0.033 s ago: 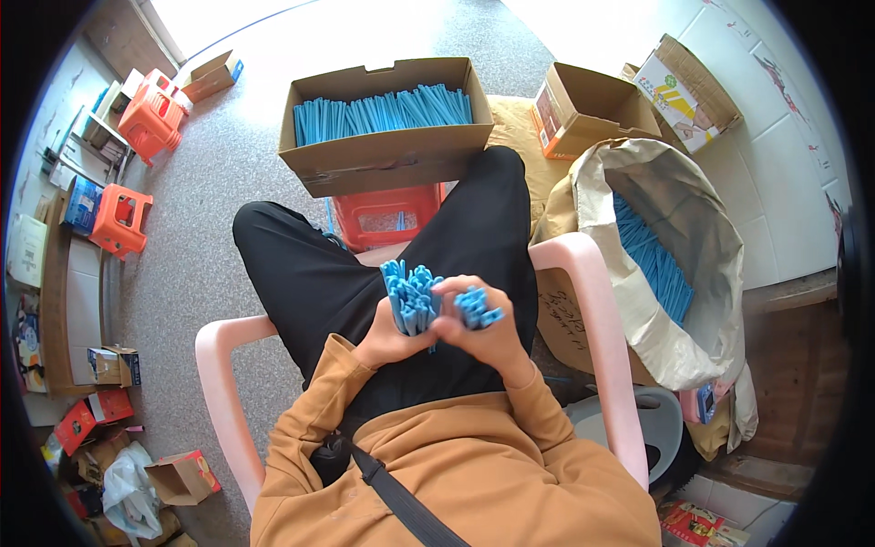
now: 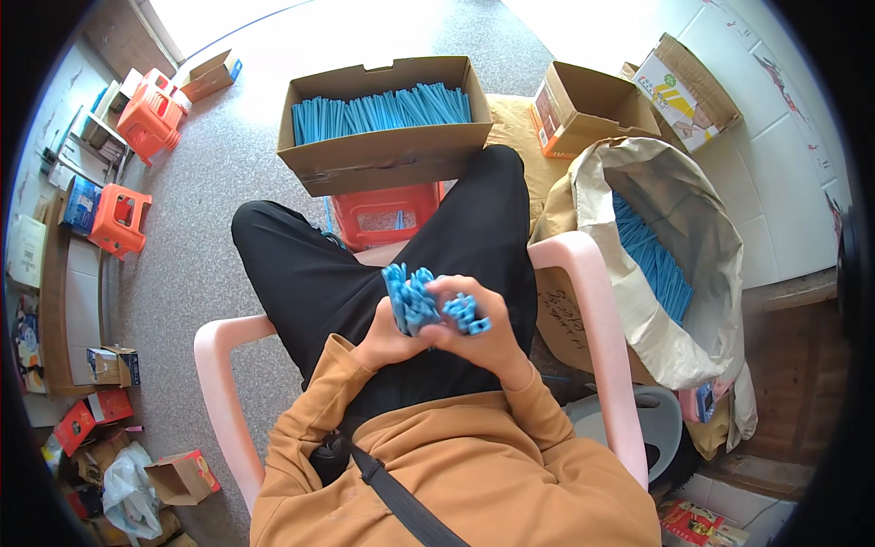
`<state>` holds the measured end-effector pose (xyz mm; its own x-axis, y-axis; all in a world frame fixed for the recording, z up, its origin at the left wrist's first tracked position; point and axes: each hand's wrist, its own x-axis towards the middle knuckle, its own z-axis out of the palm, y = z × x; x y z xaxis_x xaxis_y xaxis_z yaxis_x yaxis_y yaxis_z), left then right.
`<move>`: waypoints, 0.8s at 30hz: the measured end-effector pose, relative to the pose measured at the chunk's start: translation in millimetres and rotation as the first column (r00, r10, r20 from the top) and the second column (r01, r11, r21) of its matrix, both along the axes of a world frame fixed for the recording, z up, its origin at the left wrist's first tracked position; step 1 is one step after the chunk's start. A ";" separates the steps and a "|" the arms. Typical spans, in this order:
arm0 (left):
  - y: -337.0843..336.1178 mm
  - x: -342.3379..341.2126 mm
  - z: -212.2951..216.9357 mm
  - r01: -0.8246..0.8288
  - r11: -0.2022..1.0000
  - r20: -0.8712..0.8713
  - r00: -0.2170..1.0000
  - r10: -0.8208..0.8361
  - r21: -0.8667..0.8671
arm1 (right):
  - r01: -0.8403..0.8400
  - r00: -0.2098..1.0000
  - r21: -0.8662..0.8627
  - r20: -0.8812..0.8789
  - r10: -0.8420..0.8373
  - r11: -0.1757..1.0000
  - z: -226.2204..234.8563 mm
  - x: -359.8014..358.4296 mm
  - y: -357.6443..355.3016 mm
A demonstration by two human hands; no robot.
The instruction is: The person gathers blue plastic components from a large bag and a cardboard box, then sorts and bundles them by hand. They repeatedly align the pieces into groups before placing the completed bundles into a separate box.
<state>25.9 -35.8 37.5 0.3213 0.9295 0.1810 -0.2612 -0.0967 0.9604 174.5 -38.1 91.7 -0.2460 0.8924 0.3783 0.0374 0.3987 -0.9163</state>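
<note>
My left hand (image 2: 387, 339) is closed round a thick bundle of thin blue sticks (image 2: 410, 296), their ends pointing up toward me. Close against it, my right hand (image 2: 488, 337) grips a smaller bundle of the same blue sticks (image 2: 466, 314). The fingers of my right hand touch the side of the larger bundle. Both hands are above my lap. In front of my knees, an open cardboard box (image 2: 387, 164) holds many such sticks in a row. What the sticks are made of, I cannot tell.
The box rests on a red stool (image 2: 387, 219). At my right stands a large paper sack (image 2: 602, 191) with more blue sticks inside. Beyond it is an open carton (image 2: 592, 96). Pink chair arms (image 2: 592, 301) flank me. Red stools (image 2: 121, 221) stand at the left.
My right hand and its small bundle have shifted slightly left, closer to the larger bundle. The left hand has barely moved.
</note>
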 end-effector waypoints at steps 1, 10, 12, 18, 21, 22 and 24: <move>-0.9 -0.5 -1.0 -0.001 1.000 0.002 1.000 0.001 -0.004 | -0.001 1.000 -0.004 0.002 0.001 1.000 4.5 -1.6 -0.4; 5.7 1.8 7.4 0.058 0.944 -0.247 0.969 0.026 0.325 | 0.034 0.970 0.257 0.223 -0.094 0.966 17.2 15.6 -7.8; 6.6 2.0 9.7 0.061 0.935 -0.309 0.950 0.053 0.348 | 0.066 0.952 0.342 0.261 -0.162 0.937 19.8 18.8 -9.8; 2.9 2.5 6.9 0.021 0.966 -0.378 0.922 0.081 0.260 | 0.195 0.886 0.393 0.322 -0.333 0.899 24.2 7.6 -27.1; -1.7 7.4 8.2 -0.035 0.972 -0.372 0.920 0.122 0.233 | 0.320 0.813 0.376 0.361 -0.456 0.870 20.0 1.4 -37.0; -2.2 9.1 10.8 -0.068 0.963 -0.394 0.903 0.170 0.262 | 0.358 0.793 0.370 0.365 -0.488 0.858 19.2 0.8 -38.0; -4.9 9.2 12.4 -0.111 0.949 -0.410 0.883 0.231 0.296 | 0.394 0.771 0.365 0.369 -0.519 0.844 16.4 -2.0 -41.3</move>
<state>35.1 -40.7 49.9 0.2635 0.9168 0.3001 0.2190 -0.3598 0.9070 172.6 -79.4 108.1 -0.0278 0.8291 0.5585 0.6447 0.4418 -0.6238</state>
